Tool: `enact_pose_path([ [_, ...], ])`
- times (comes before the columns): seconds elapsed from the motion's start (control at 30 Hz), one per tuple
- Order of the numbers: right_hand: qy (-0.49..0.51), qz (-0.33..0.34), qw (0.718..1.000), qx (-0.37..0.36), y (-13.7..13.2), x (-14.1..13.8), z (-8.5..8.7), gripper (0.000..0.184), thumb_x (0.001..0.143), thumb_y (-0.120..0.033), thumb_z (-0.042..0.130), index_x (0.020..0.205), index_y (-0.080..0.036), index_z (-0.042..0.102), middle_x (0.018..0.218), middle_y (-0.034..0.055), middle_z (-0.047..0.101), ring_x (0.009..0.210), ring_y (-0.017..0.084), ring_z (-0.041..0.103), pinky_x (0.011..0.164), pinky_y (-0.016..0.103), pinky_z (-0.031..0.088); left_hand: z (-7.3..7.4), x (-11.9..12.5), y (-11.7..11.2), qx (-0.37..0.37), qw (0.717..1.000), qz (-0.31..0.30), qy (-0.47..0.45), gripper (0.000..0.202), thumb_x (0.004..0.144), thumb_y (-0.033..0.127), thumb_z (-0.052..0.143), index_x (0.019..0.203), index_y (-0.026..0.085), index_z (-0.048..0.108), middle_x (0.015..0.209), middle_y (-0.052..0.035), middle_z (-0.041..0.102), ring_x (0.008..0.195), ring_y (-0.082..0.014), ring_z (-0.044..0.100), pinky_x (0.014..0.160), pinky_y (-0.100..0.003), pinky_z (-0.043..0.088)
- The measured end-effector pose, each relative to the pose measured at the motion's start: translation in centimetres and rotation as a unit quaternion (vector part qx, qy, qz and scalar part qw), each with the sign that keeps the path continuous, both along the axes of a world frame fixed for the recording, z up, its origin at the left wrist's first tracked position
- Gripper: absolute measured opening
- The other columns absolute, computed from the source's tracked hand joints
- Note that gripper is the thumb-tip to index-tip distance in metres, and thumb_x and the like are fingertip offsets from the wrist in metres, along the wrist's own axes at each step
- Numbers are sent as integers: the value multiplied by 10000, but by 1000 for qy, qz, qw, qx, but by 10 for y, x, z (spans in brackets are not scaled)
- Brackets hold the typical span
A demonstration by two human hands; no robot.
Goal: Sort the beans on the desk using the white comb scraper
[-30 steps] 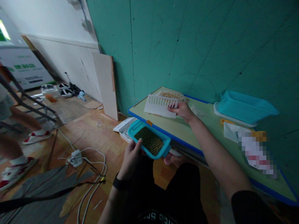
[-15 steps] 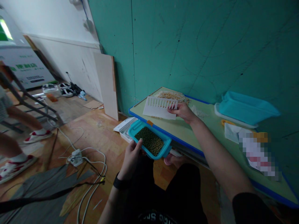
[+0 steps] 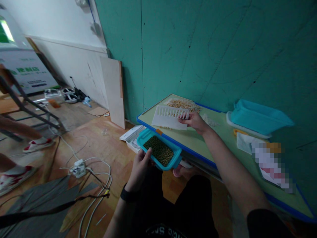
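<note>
My left hand (image 3: 140,165) grips the near corner of a small turquoise tray (image 3: 174,160) filled with green beans (image 3: 158,150), held just below the blue edge of the table (image 3: 173,141). My right hand (image 3: 195,120) reaches over the table and pinches a white slotted plastic scraper (image 3: 168,117), which lies tilted on the table top. Behind the scraper a heap of yellow beans (image 3: 182,104) is spread at the table's far end, with a smaller pale heap (image 3: 210,121) to its right.
A turquoise container on a white lid (image 3: 257,117) stands against the green wall, with white cloth (image 3: 244,142) and a blurred packet (image 3: 271,163) nearer me. White cables and a power strip (image 3: 78,168) lie on the wooden floor. Another person's legs and shoes (image 3: 37,144) are at left.
The scraper and my right hand have shifted slightly toward the near table edge. The person at left has moved further out of view.
</note>
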State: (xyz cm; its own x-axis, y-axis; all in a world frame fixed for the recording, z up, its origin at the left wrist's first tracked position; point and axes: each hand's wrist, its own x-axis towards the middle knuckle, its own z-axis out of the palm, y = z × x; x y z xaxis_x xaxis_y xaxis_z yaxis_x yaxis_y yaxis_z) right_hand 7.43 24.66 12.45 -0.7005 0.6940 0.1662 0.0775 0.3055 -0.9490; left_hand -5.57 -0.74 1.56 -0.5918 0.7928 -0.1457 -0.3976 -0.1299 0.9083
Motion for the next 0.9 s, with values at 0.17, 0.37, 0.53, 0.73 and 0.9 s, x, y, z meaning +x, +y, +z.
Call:
enact_pose_path([
  [0.17, -18, -33, 999, -6, -3, 5, -1, 454, 499, -514, 904, 748, -174, 735, 681, 42, 721, 604, 162, 635, 509, 256, 489, -1, 0, 1, 9, 1000, 1, 5, 415, 751, 541, 786, 825, 173, 608, 574, 53, 558, 479, -101, 533, 485, -216, 449],
  [0.37, -32, -66, 997, -10, -4, 19, -2, 481, 487, -524, 899, 787, -175, 759, 748, 53, 742, 674, 199, 666, 600, 322, 527, -3, 0, 1, 25, 1000, -2, -3, 435, 727, 558, 796, 782, 180, 587, 551, 54, 544, 463, -109, 527, 463, -224, 434],
  [0.53, -29, -88, 996, -14, -9, 36, -2, 518, 457, -537, 902, 798, -171, 767, 800, 62, 758, 741, 233, 691, 669, 373, 553, -1, 1, 0, 25, 1000, -1, -9, 441, 709, 566, 801, 771, 188, 582, 532, 51, 553, 452, -114, 530, 453, -225, 432],
  [0.73, -27, -135, 990, -1, -22, 64, -7, 511, 486, -553, 901, 794, -168, 769, 783, 70, 757, 729, 241, 695, 719, 406, 561, -3, 0, 1, 20, 1000, 0, -1, 435, 734, 572, 782, 782, 190, 578, 524, 46, 570, 446, -119, 542, 454, -226, 445],
  [0.9, -25, -147, 987, 57, -37, 84, -10, 438, 562, -572, 872, 780, -203, 779, 806, 71, 768, 780, 274, 715, 776, 438, 570, -7, 0, 3, 25, 1000, 1, -1, 439, 730, 578, 781, 771, 193, 575, 516, 54, 547, 443, -117, 527, 446, -225, 429],
])
